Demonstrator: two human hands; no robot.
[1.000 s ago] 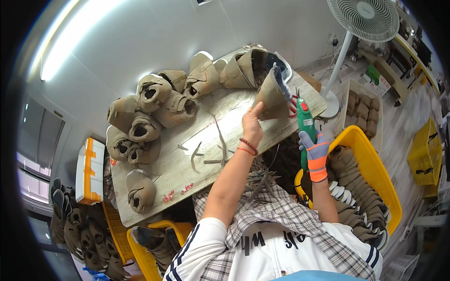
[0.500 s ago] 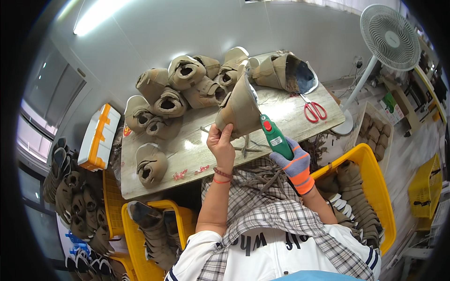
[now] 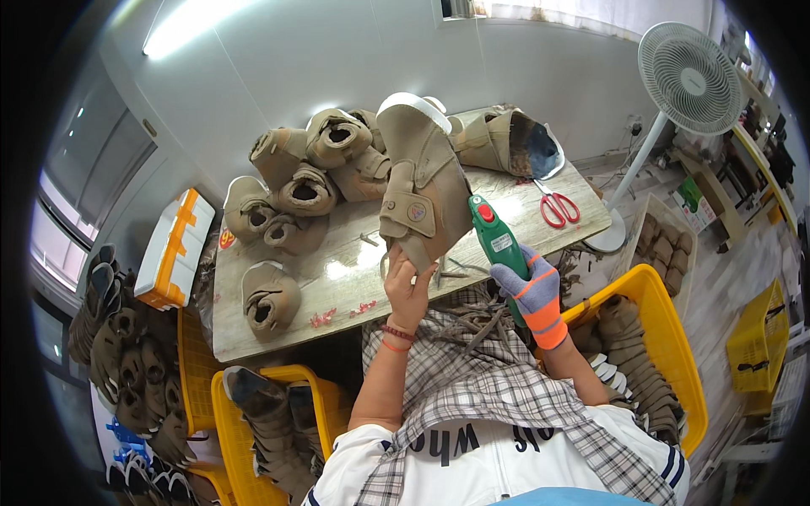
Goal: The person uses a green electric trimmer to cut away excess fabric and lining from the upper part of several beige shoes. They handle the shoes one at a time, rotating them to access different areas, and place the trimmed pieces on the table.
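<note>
In the head view, the left hand (image 3: 411, 282) is raised over the near edge of the tabletop (image 3: 346, 282), its fingers closed around the lower end of a tan boot (image 3: 422, 190), which it holds up tilted, sole side turned up and away, above the middle of the tabletop and well clear of its surface. The right hand (image 3: 533, 287), in a grey glove with orange stripes, is wrapped tight around the grip of a green handheld tool (image 3: 496, 240) with a red button on top; the tool's upper end sits just beside the boot's right edge, though whether it touches cannot be told. A pile of matching tan boots (image 3: 308, 181) lies at the back left of the tabletop, one lone boot (image 3: 268, 297) rests near its front left corner, and another boot (image 3: 506, 139) with a dark lining lies at the back right. Red-handled scissors (image 3: 555, 207) lie on the right end of the tabletop, well apart from both hands. A yellow crate (image 3: 666, 337) full of boots stands to the person's right, a second yellow crate (image 3: 253, 422) of boots to the left below the tabletop. A white standing fan (image 3: 688, 76) is at the far right, and an orange-and-white box (image 3: 173, 249) sits left of the tabletop.
</note>
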